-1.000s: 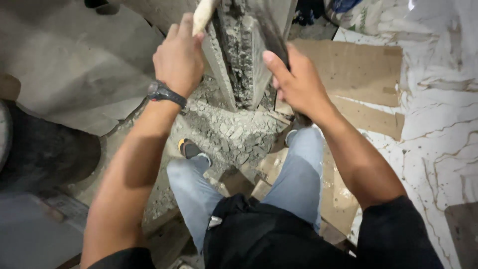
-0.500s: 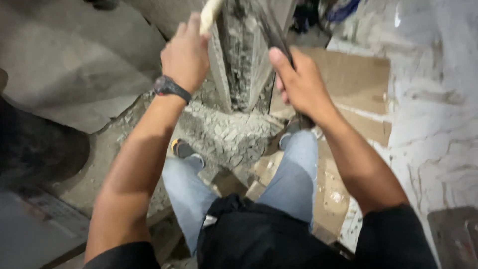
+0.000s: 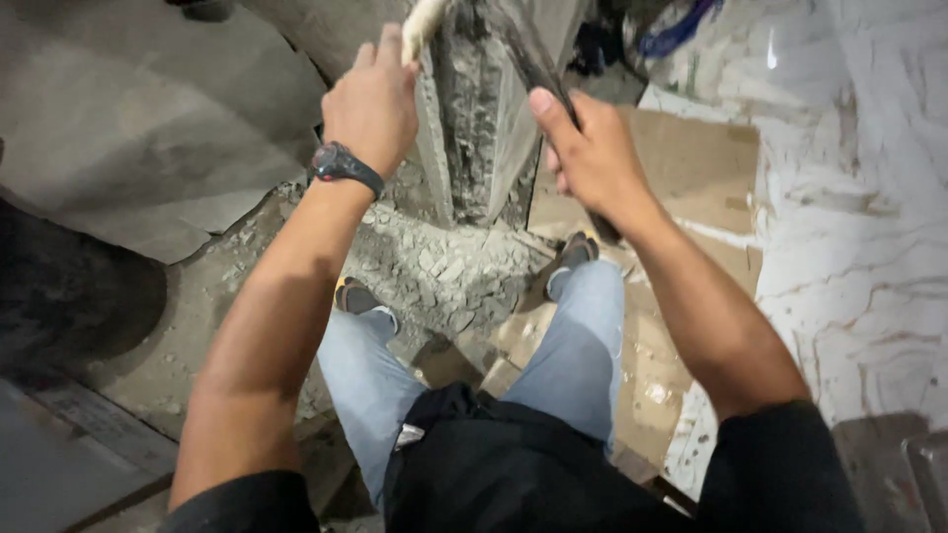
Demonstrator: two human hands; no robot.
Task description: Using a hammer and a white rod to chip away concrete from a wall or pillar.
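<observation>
While chipping at the upright mortar-caked slab edge (image 3: 472, 128): left hand (image 3: 373, 104) clenched on pale handle (image 3: 423, 25), right hand (image 3: 592, 158) wrapped round dark bar (image 3: 538, 69) against slab's right face. Best kept firm, blows angled off fingers, feet clear of rubble (image 3: 444, 266).

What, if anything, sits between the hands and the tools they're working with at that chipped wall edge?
Nothing visible. The left hand is wrapped around the pale handle, and the right hand grips the dark bar directly. Both tools reach up to the chipped wall edge; the rubble lies below on the floor.
</observation>
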